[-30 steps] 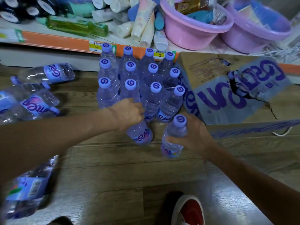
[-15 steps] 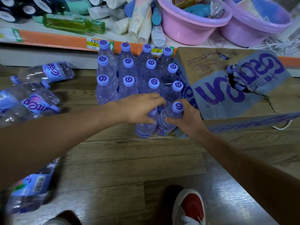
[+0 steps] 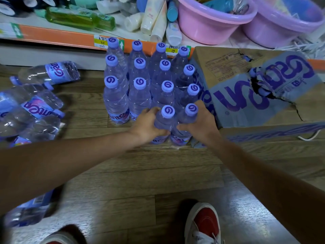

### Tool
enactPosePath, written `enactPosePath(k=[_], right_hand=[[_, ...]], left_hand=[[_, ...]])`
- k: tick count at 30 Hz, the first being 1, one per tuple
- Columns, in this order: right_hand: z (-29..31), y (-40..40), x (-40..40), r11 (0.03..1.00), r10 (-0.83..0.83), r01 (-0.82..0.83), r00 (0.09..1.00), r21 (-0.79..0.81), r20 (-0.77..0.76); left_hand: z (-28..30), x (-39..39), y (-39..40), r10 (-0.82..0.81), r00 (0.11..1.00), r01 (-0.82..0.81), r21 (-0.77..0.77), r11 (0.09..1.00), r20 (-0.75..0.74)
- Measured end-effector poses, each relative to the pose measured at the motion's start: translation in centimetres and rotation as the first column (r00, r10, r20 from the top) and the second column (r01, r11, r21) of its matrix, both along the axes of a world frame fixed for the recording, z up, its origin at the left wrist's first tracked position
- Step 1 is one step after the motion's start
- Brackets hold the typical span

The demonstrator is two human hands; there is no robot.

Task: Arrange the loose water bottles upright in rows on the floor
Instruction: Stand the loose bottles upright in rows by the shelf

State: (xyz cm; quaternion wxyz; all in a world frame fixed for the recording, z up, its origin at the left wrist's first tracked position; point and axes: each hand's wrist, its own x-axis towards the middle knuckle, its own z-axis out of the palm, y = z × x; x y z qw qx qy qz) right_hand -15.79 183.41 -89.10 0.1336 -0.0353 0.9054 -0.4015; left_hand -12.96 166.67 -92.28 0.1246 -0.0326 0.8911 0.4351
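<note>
**Two bottles going down at the front of the block**

The left hand (image 3: 147,125) has its grip closed round the shoulder of one upright bottle (image 3: 164,120), and the right hand (image 3: 202,122) is clamped the same way on its neighbour (image 3: 187,118) — both stand at the near edge of the standing rows (image 3: 140,73), just beside the torn carton (image 3: 263,85). To finish the step well, I would press each base flat on the floor (image 3: 158,173), nudge the pair snug against the row behind so the caps line up, then let go straight upward so neither tips. The front row looks half filled; two places to the left seem open.

The floor is glossy wood-look plank, likely slippery under a plastic base. Loose bottles (image 3: 33,106) lie on their sides to the left, well apart from the block. A store shelf (image 3: 52,35) with tubes and pink basins (image 3: 211,22) runs behind.
</note>
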Motion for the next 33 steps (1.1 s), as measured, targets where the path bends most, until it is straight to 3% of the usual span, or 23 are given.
enactPosePath(k=[3, 5, 10, 18, 21, 25, 27, 30, 33], right_hand=[[1.6, 0.5, -1.1, 0.928, 0.226, -0.208, 0.974, 0.308, -0.025], [2.5, 0.4, -1.5, 0.864, 0.316, -0.279, 0.949, 0.42, -0.02], [3.3, 0.9, -2.1, 0.766, 0.463, -0.395, 0.886, 0.507, -0.01], [3.8, 0.9, -2.6, 0.627, 0.565, -0.474, 0.823, 0.619, 0.059], [5.6, -0.2, -3.6, 0.633, 0.556, -0.493, 0.826, 0.597, 0.092], [10.9, -4.5, -3.9, 0.763, 0.556, -0.388, 0.802, 0.518, -0.219], [12.9, -7.5, -2.8, 0.76, 0.612, -0.456, 0.741, 0.463, -0.275], [12.0, -12.5, -1.4, 0.633, 0.767, -0.658, 0.604, 0.408, -0.216], [7.8, -18.1, 0.0, 0.422, 0.891, -0.795, 0.452, 0.437, -0.039]], left_hand=[[-0.2, -0.7, -1.0, -0.044, 0.999, 0.044, 0.003, 0.999, -0.028], [-0.1, -0.8, -1.1, -0.076, 0.996, 0.076, -0.008, 0.997, -0.041], [0.3, -0.8, -0.1, -0.13, 0.987, 0.131, 0.012, 0.991, -0.094], [0.6, -0.3, -0.1, -0.123, 0.992, 0.125, 0.059, 0.99, -0.034], [1.1, 0.3, -1.2, -0.139, 0.985, 0.128, 0.109, 0.986, 0.101], [4.4, -0.2, -8.0, -0.227, 0.938, 0.23, 0.017, 0.973, 0.263], [6.3, -0.7, -13.0, -0.213, 0.9, 0.233, -0.005, 0.973, 0.38], [6.1, 0.0, -21.3, -0.017, 0.91, 0.072, -0.118, 0.99, 0.413], [4.4, 3.3, -27.8, 0.201, 0.915, -0.108, -0.267, 0.957, 0.351]])
